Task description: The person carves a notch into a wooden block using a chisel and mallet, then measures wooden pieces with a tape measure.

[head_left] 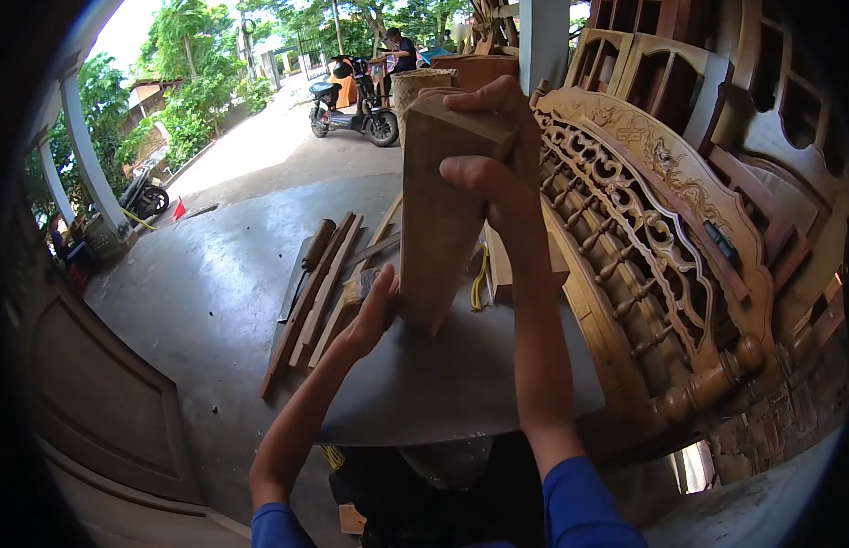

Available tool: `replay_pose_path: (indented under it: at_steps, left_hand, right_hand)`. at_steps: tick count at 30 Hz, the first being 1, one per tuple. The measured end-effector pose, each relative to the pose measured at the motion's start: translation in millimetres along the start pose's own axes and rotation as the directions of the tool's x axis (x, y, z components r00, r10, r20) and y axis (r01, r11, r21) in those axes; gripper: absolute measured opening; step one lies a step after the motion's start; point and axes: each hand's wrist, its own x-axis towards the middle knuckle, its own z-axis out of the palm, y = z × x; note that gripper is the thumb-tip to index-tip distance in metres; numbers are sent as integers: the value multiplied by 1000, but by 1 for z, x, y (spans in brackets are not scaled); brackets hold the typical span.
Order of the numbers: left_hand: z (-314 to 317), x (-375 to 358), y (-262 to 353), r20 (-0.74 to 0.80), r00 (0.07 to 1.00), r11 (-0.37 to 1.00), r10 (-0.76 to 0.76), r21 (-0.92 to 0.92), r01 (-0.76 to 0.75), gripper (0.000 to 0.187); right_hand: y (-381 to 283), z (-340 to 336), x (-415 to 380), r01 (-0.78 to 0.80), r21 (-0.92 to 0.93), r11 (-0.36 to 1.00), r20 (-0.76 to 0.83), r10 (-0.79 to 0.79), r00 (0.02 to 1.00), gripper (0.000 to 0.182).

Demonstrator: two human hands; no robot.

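Note:
A thick wooden block [443, 201] stands nearly upright before me, tall and tapering toward its lower end. My right hand [502, 151] grips its upper end, with the thumb across the near face and the fingers over the top. Low on the block's left side is my left hand [374, 315], its thumb pointing up beside a brush [360, 286] with pale bristles. The fingers of that hand are mostly hidden, so its hold on brush or block is unclear. Below the block lies the dark work surface [424, 393].
Wooden strips [306, 310] and a tool with a wooden handle [319, 245] lie to the left. Behind the block are a yellow strap [479, 283] and another wood piece [500, 260]. Carved panels [653, 201] lean at right. A scooter [354, 110] and a person [402, 55] are beyond.

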Motion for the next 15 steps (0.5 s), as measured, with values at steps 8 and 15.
replay_pose_path:
  at_steps: [8,15]
  left_hand:
    - [18,2,125,97,921,841,378,-452,-298,98]
    - [-21,-4,-8,126,990,991,-70,120,55,82]
  right_hand:
    - [2,16,0,136,-46,990,124,-129,984,45]
    - [-4,10,1,-19,-69,997,41,22,999,49]
